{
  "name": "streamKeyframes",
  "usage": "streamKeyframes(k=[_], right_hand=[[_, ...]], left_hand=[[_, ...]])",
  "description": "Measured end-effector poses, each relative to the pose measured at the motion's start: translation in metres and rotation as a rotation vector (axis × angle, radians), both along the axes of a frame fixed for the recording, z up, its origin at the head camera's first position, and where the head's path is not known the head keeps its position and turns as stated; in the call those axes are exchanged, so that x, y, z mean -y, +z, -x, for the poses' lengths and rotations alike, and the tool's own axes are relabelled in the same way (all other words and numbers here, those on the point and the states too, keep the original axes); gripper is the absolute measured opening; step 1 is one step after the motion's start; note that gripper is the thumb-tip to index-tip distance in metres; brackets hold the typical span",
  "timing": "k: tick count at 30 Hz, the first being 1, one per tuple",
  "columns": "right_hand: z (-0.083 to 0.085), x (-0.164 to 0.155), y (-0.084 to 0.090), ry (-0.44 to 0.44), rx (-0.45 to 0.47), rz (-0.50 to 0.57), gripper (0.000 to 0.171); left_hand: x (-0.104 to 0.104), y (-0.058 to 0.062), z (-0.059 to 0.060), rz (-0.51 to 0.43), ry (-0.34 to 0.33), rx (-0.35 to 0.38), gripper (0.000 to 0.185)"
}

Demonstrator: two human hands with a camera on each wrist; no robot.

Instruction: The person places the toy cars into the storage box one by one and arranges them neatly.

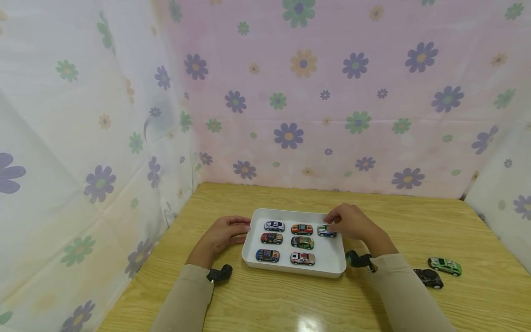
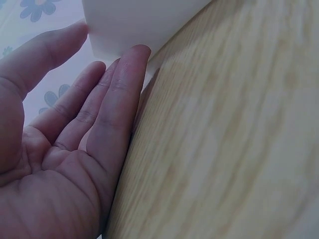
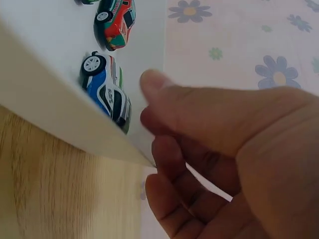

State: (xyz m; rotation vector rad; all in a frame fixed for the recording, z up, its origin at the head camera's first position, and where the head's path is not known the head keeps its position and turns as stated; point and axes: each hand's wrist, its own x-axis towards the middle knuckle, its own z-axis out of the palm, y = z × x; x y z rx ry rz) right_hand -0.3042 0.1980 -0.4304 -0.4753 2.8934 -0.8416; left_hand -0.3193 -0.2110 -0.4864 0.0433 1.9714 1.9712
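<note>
A white tray [image 1: 329, 265] on the wooden table bears several small toy cars in loose columns. My left hand [image 1: 223, 236] is at its left side; in the left wrist view its extended fingers [image 2: 117, 99] reach the tray wall [image 2: 129, 30]. Over the tray's right edge is my right hand [image 1: 352, 223], beside a blue, white and green toy car [image 3: 106, 89] in the back right corner. The thumb and bent fingers of that hand [image 3: 214, 149] hold nothing, and a gap shows between them and the car. A red toy car [image 3: 117, 22] sits beyond it.
Right of the tray, near the right sleeve, a green toy car [image 1: 445, 266] and a black toy car [image 1: 429, 278] rest on the table [image 1: 265, 295]. Flower-printed cloth [image 1: 290, 110] hangs behind the table and along both sides.
</note>
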Motion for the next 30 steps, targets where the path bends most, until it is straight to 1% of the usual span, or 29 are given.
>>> streamKeyframes(k=[4,6,13,15,20,25,30], right_hand=[[-0.006,-0.009,0.005,0.028,-0.036,0.028,0.026],[-0.011,-0.015,0.008,0.029,-0.053,0.031,0.029],[-0.027,-0.043,0.015,0.046,-0.122,-0.006,0.038],[-0.032,-0.053,0.016,0.054,-0.146,-0.005,0.038],[-0.046,-0.08,0.016,0.057,-0.198,0.006,0.034],[-0.059,-0.11,0.014,0.055,-0.203,0.034,0.034],[-0.07,-0.141,0.011,0.043,-0.198,0.106,0.031]], left_hand=[[-0.001,0.0,0.001,0.0,0.002,0.0,0.044],[-0.002,-0.001,0.002,-0.002,0.003,-0.001,0.044],[-0.004,-0.001,0.005,-0.007,0.015,0.002,0.043],[-0.004,-0.001,0.005,-0.008,0.02,0.009,0.042],[-0.004,-0.002,0.004,-0.004,0.018,0.001,0.043],[-0.002,-0.005,0.002,0.002,0.03,0.001,0.042],[-0.002,-0.006,0.002,-0.003,0.027,-0.01,0.044]])
